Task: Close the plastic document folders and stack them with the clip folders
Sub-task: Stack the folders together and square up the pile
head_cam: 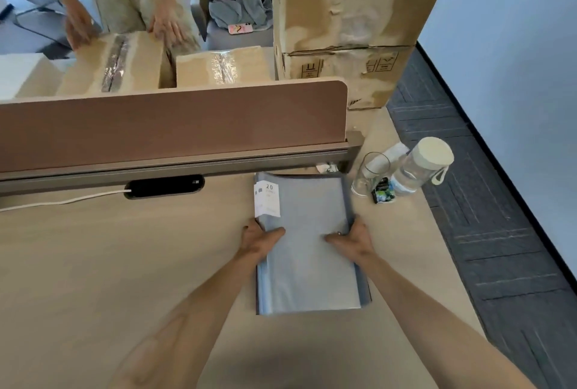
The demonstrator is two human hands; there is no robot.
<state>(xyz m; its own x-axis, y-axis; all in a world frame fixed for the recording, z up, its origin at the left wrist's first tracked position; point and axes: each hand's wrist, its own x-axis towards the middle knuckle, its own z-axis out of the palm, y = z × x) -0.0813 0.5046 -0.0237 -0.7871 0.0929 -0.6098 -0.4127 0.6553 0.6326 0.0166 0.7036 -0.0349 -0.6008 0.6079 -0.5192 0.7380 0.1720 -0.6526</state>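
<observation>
item: stack of pale blue plastic document folders [307,248], closed, lying flat on the desk [125,263] at about 3 o'clock of the desk's visible area, its far end just short of the divider rail. a white label [267,199] marked "20" sits at the stack's 11 o'clock corner. darker covers show along the 3 o'clock and 6 o'clock edges, so the layers are not quite flush; whether those darker ones are the clip folders cannot be told.

left hand [259,240]: clamped on the stack's 9 o'clock edge, thumb on top, fingers tucked under or against the side.
right hand [352,240]: holding the 3 o'clock edge the same way, thumb on top, a ring visible.

nearby: empty glass [370,173], a clear bottle with a pale lid [421,164] and a small dark packet [382,195], all close to the stack's 1 o'clock corner. a white cable [62,201] runs from the desk socket at 9 o'clock, well apart.

risks, as judged:
- slick plastic covers may slide on one another if the squeeze is uneven, fanning the pile.
- a push toward 1 o'clock could knock the glass or bottle.
- lifting from the far half alone may let the near end sag and spill.
- the top cover may spring open once released.
</observation>
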